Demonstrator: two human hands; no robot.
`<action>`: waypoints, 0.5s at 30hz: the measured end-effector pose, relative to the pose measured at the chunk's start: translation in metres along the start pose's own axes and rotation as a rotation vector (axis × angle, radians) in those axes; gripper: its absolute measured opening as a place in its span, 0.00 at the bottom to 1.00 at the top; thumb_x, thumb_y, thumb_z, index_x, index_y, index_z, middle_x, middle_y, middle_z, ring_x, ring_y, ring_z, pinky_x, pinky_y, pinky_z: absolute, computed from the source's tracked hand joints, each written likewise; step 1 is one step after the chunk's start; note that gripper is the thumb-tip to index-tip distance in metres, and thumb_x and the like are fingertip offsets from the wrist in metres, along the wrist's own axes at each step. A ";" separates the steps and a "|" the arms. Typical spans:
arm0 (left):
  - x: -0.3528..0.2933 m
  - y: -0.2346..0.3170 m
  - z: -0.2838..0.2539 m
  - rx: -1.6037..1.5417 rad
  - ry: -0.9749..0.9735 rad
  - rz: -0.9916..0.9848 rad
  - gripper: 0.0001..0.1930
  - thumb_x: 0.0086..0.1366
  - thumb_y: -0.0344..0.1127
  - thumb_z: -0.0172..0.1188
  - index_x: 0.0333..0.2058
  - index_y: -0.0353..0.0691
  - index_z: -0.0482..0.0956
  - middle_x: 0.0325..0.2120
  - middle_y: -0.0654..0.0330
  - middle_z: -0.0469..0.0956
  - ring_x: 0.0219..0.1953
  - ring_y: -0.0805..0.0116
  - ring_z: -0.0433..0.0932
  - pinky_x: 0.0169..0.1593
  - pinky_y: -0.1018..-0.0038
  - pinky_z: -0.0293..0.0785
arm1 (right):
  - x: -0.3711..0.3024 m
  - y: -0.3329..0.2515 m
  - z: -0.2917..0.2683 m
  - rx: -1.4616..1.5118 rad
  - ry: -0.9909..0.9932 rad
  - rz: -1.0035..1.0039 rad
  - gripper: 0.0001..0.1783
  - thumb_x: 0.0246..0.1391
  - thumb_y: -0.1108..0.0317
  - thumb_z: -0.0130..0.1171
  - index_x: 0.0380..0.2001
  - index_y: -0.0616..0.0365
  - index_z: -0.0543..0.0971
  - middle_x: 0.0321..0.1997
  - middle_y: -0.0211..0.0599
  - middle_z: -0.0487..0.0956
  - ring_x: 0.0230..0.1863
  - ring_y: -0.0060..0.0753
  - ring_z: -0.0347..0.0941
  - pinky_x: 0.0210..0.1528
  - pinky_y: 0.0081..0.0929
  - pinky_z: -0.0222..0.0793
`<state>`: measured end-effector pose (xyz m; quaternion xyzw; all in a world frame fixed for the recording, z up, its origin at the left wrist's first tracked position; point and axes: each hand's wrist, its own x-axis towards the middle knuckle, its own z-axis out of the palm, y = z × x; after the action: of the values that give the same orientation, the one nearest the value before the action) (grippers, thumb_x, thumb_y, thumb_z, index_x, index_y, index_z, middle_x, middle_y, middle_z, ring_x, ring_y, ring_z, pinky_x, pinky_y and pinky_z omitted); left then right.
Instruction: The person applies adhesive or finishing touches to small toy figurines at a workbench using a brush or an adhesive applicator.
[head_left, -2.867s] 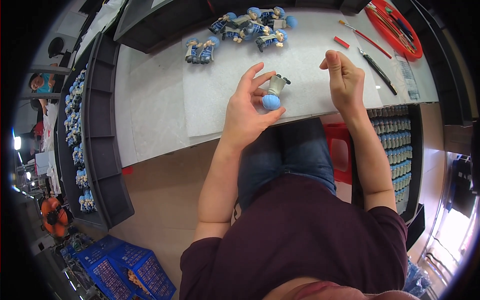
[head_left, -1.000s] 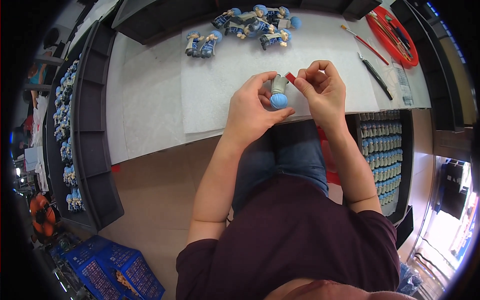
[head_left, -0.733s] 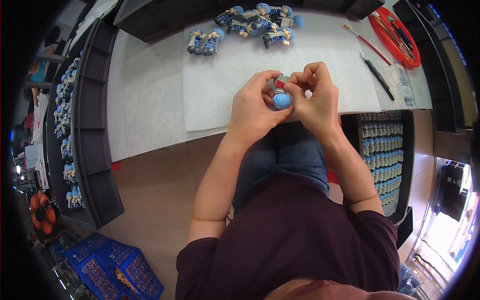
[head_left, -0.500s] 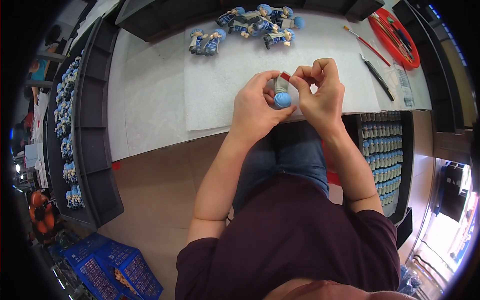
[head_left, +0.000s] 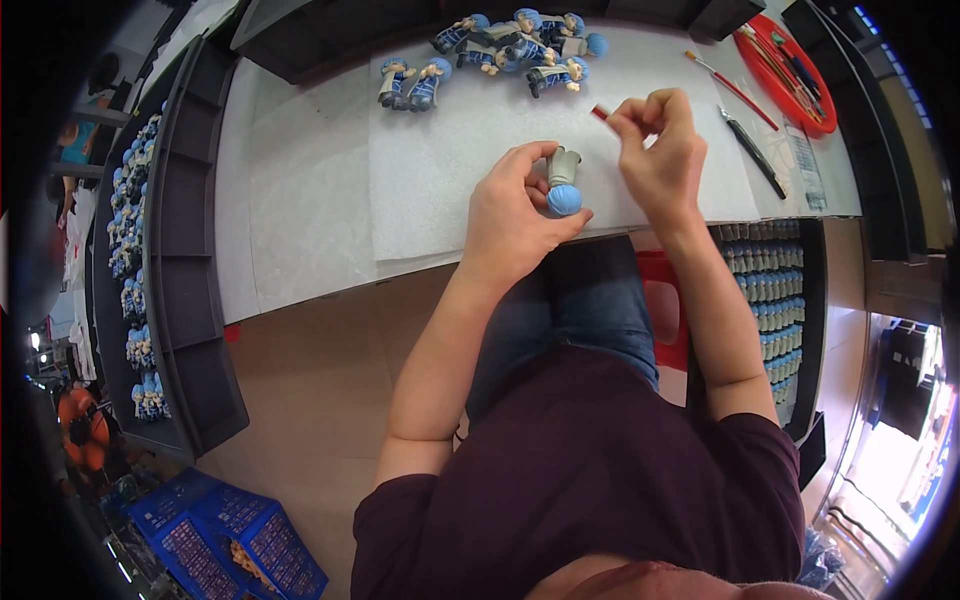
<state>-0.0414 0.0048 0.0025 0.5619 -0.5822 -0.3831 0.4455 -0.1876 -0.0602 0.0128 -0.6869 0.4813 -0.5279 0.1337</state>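
Note:
My left hand is closed around a small figurine with blue hair and a grey-beige body. Its blue head points toward me, and the body extends away over the white sheet. To the right and apart from the figurine, my right hand pinches a small red strip between thumb and fingertips. The strip sticks out to the left; its exact kind is too small to make out. Beyond my hands lies a pile of painted figurines, with a separate pair to its left.
A red-handled paintbrush and a black craft knife lie at the right, near a red basket of brushes. Black trays of figurines stand left and lower right. Blue crates sit lower left.
My right hand has drawn away from the figurine, up and to the right, taking the red strip with it. My left hand and the figurine hold nearly still.

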 end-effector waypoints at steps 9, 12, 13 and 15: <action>-0.002 -0.002 0.001 0.016 0.020 0.160 0.33 0.38 0.28 0.72 0.48 0.36 0.71 0.35 0.60 0.74 0.32 0.76 0.71 0.36 0.80 0.71 | 0.028 0.043 -0.030 -0.535 -0.010 -0.195 0.11 0.43 0.76 0.61 0.33 0.61 0.74 0.37 0.42 0.78 0.38 0.36 0.75 0.38 0.26 0.70; -0.002 -0.003 -0.002 0.001 0.008 0.175 0.35 0.38 0.28 0.72 0.49 0.36 0.70 0.40 0.60 0.73 0.34 0.75 0.72 0.37 0.79 0.71 | 0.007 0.018 -0.022 -0.033 -0.161 -0.025 0.14 0.45 0.78 0.57 0.40 0.61 0.74 0.46 0.41 0.75 0.45 0.34 0.72 0.43 0.24 0.68; -0.002 -0.004 -0.003 -0.043 0.003 0.180 0.33 0.40 0.27 0.70 0.49 0.35 0.69 0.40 0.59 0.73 0.34 0.75 0.72 0.38 0.79 0.71 | 0.000 0.014 -0.020 0.200 -0.322 0.030 0.16 0.47 0.80 0.54 0.42 0.61 0.74 0.47 0.38 0.75 0.45 0.32 0.72 0.44 0.24 0.68; -0.001 -0.004 -0.006 -0.084 0.002 0.186 0.31 0.43 0.26 0.69 0.49 0.33 0.69 0.40 0.59 0.74 0.35 0.74 0.72 0.38 0.79 0.71 | -0.010 0.002 -0.017 0.510 -0.574 0.157 0.18 0.50 0.82 0.50 0.45 0.61 0.73 0.47 0.35 0.75 0.45 0.26 0.71 0.46 0.23 0.68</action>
<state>-0.0342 0.0057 0.0001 0.4868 -0.6149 -0.3636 0.5027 -0.2031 -0.0476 0.0122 -0.7124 0.3288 -0.4053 0.4691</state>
